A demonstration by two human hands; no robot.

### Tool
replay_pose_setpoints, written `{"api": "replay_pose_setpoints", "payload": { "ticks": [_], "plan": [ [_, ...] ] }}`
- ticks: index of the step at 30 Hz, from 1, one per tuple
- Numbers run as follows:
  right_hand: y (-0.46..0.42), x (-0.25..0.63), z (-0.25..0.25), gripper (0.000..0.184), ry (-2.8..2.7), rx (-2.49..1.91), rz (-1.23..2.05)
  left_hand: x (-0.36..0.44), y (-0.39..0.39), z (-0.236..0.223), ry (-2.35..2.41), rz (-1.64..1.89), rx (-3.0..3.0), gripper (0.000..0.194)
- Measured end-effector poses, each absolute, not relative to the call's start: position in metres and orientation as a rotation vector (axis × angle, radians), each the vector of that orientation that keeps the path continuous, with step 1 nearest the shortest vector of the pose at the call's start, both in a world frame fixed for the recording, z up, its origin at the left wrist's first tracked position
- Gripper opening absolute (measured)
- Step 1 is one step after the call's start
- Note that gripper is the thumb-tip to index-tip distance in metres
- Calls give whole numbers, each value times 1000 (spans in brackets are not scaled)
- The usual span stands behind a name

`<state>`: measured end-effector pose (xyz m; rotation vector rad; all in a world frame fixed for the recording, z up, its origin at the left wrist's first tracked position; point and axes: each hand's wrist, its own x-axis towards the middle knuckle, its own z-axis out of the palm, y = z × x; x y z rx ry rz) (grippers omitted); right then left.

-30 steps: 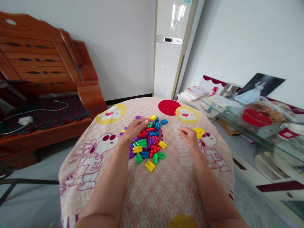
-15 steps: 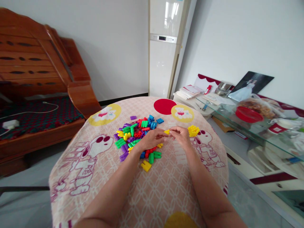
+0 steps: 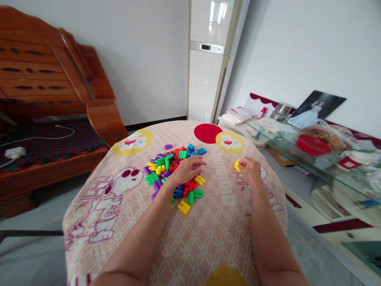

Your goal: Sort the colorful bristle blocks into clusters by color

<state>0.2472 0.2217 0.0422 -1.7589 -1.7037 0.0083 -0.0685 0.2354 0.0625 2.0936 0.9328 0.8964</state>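
Observation:
A heap of small plastic building pieces (image 3: 174,169) in several colours lies on the round table's printed pink cloth (image 3: 208,230). My left hand (image 3: 187,170) rests over the heap's right side, fingers stretched out and apart, nothing held. My right hand (image 3: 250,169) is further right, fingers curled on a yellow piece (image 3: 237,164); the rest of a small yellow pile is hidden under that hand. A single yellow piece (image 3: 184,207) lies at the heap's near edge.
A wooden bench (image 3: 53,119) with a charger and cable stands to the left. A tall white air-conditioner unit (image 3: 205,59) is behind the table. To the right, a glass shelf (image 3: 309,159) carries a red bowl (image 3: 313,145), papers and a photo.
My hands met over the heap's right edge around a yellow piece; now the right hand has carried it right to the yellow pile, and the left hand has gone back onto the heap.

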Motion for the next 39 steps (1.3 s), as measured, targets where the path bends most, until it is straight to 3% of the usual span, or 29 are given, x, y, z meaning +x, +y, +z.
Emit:
{"api": "replay_pose_setpoints", "payload": {
  "ticks": [7, 12, 17, 23, 30, 34, 39],
  "plan": [
    [223, 248, 42, 12, -1751, -1794, -57, -102, 247, 76, 1167, 1025, 2018, 33],
    [222, 240, 46, 13, -1675, -1625, -38, -164, 251, 87, 1809, 1128, 1836, 25],
    [220, 212, 49, 20, -1645, -1492, 7, -209, 245, 82, 2154, 922, 1736, 12],
    [220, 183, 44, 21, -1751, -1442, 133, -212, 248, 72, 1961, 631, 1818, 19],
    [218, 167, 42, 20, -1762, -1385, 260, -204, 249, 81, 1878, 919, 1830, 31],
    [212, 149, 47, 19, -1797, -1265, 405, -171, 245, 92, 1563, 1051, 1825, 44],
    [207, 131, 49, 33, -1801, -1165, 592, -102, 234, 93, 1198, 983, 2013, 37]
  ]
}}
